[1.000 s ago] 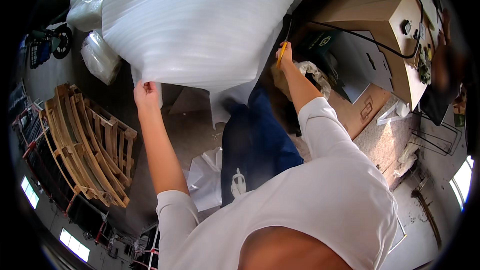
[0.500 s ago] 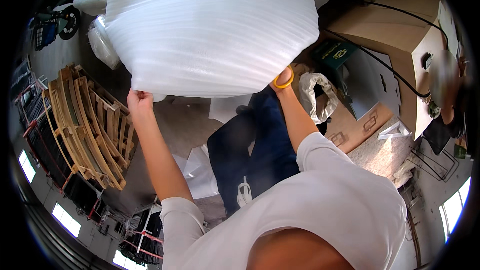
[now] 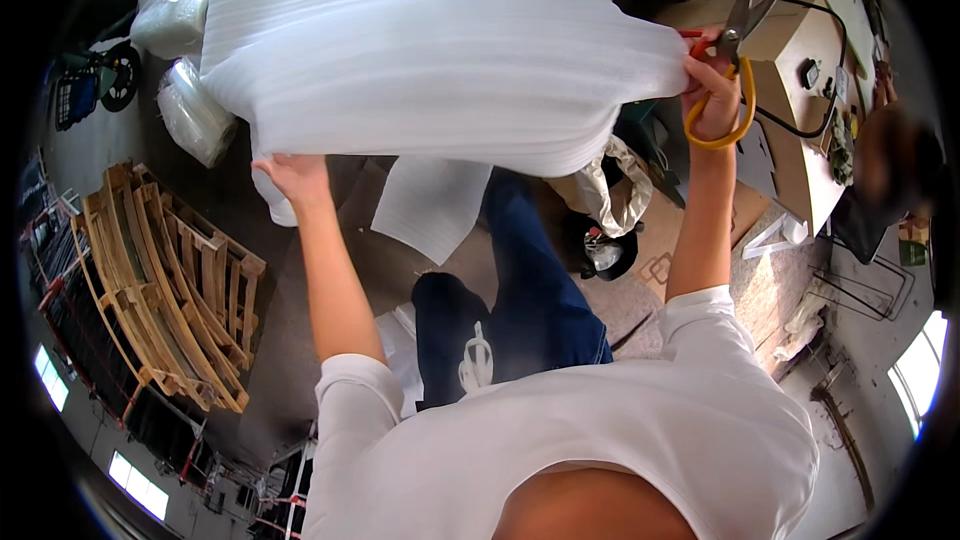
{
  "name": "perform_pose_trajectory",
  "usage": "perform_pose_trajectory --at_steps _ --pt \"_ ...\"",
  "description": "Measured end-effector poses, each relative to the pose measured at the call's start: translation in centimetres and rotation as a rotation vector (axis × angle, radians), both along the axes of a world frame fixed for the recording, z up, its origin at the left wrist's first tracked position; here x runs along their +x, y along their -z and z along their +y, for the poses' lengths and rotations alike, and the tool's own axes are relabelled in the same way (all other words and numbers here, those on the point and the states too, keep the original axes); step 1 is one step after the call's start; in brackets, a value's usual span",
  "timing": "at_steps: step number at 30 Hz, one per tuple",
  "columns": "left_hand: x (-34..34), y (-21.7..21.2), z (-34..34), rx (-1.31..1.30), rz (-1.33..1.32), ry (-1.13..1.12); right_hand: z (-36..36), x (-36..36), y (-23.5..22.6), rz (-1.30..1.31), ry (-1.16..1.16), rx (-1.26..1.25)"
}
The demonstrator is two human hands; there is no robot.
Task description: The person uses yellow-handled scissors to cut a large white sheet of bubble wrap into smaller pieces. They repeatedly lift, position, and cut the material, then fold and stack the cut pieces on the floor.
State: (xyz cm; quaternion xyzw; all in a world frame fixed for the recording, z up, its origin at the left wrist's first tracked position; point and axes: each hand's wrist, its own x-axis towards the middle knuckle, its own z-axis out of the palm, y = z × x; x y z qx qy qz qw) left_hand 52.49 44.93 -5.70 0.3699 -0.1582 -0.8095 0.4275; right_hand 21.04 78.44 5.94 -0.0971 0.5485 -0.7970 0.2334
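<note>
A large white foam sheet (image 3: 420,60) with fine ridges spreads across the top of the view, its lower edge hanging in front of me. My left hand (image 3: 298,178) grips that edge near its left corner, the fingertips partly hidden by the foam. Out to the right, my right hand (image 3: 712,105) pinches the sheet's stretched right corner. The same hand holds scissors (image 3: 733,38) with yellow and red handles, their blades apart and pointing up and away. What lies beneath the foam is hidden.
Clear-wrapped rolls (image 3: 195,112) lie left of the foam. Wooden pallets (image 3: 165,285) lean at the left. At right stand a large cardboard box (image 3: 800,35) with a black cable (image 3: 800,130) and a whitish bag (image 3: 610,190). A loose foam piece (image 3: 430,205) lies below the edge.
My right hand has swung right and upward with the scissors, drawing the foam's right corner outward. The blades now show. My left hand and the sheet's lower edge have risen slightly.
</note>
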Motion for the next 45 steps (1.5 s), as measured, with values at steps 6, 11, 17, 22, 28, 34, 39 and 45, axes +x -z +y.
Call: perform_pose_trajectory --at_steps 6,11,17,22,28,34,39,45 --pt "-1.5 7.0 13.0 0.894 0.113 -0.105 2.6 -0.4 -8.7 -0.135 -0.011 0.125" --pt "-3.6 8.9 14.9 0.524 0.621 0.144 5.1 2.5 -13.8 -0.215 0.042 0.222" --pt "5.6 8.8 20.8 0.599 0.439 0.277 7.0 5.6 -12.6 -0.219 0.115 0.48" --pt "18.7 5.4 26.4 0.789 0.229 0.667 13.0 8.2 -7.0 0.335 0.436 1.013" --pt "22.7 3.6 26.2 0.706 -0.193 0.745 21.6 28.6 -4.3 0.12 0.663 0.973" --pt "21.4 3.9 29.6 0.65 -0.423 0.701 23.7 53.1 -3.1 -0.439 0.712 0.843" --pt "20.8 4.0 31.0 0.681 -0.445 0.791 20.9 60.3 -0.1 -0.803 0.404 0.603" --pt "20.5 4.4 30.6 0.655 -0.536 0.833 16.7 56.2 4.8 -0.766 -0.178 0.611"
